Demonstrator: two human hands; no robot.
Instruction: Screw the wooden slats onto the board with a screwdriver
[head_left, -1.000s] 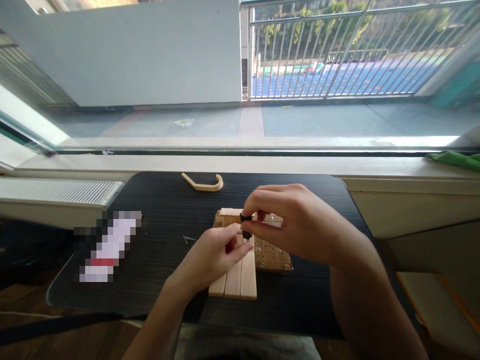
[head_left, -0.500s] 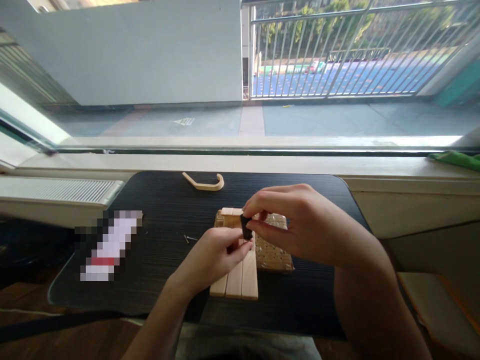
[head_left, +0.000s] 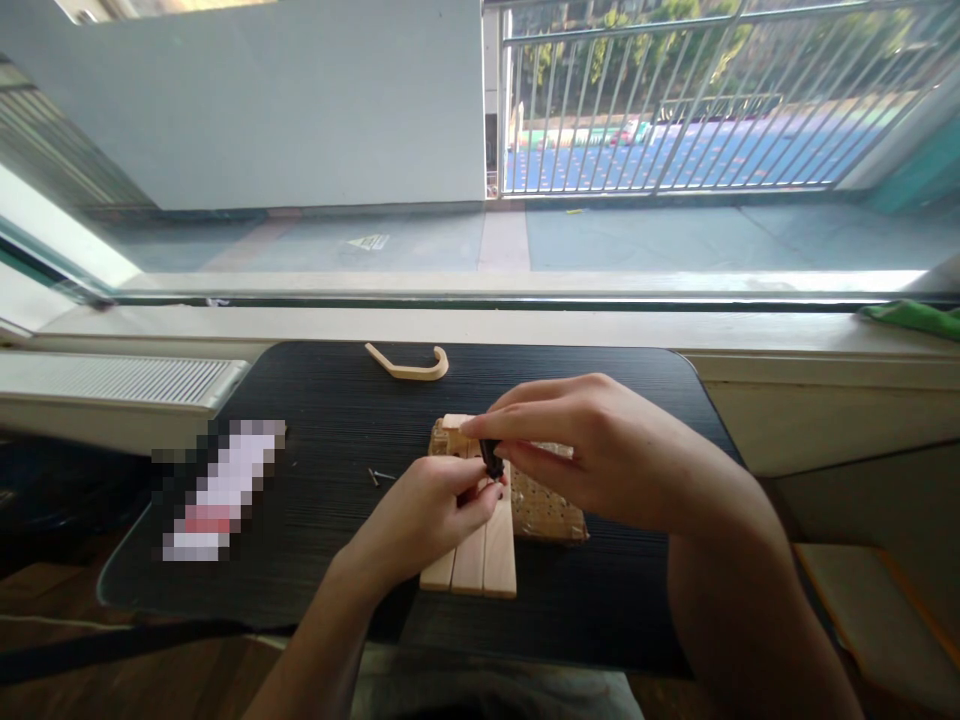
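Observation:
A short black-handled screwdriver stands nearly upright over a set of pale wooden slats. My right hand reaches in from the right, its fingers and thumb closed around the handle, with the index finger stretched across the top. Just below, my left hand is pinched at the tool's lower end. Whatever those fingertips hold is too small and hidden to make out. Under the slats lies a brown block wrapped in clear film, jutting out on the right. Loose screws rest left of the slats.
A hook-shaped wooden piece lies at the far side of the black table. A blurred-out flat item is on the left. Beyond the table are a window sill, a radiator and a green cloth.
The fingers of my right hand have shifted on the screwdriver handle, the index finger now reaching further left over its top. My left hand stays almost where it was.

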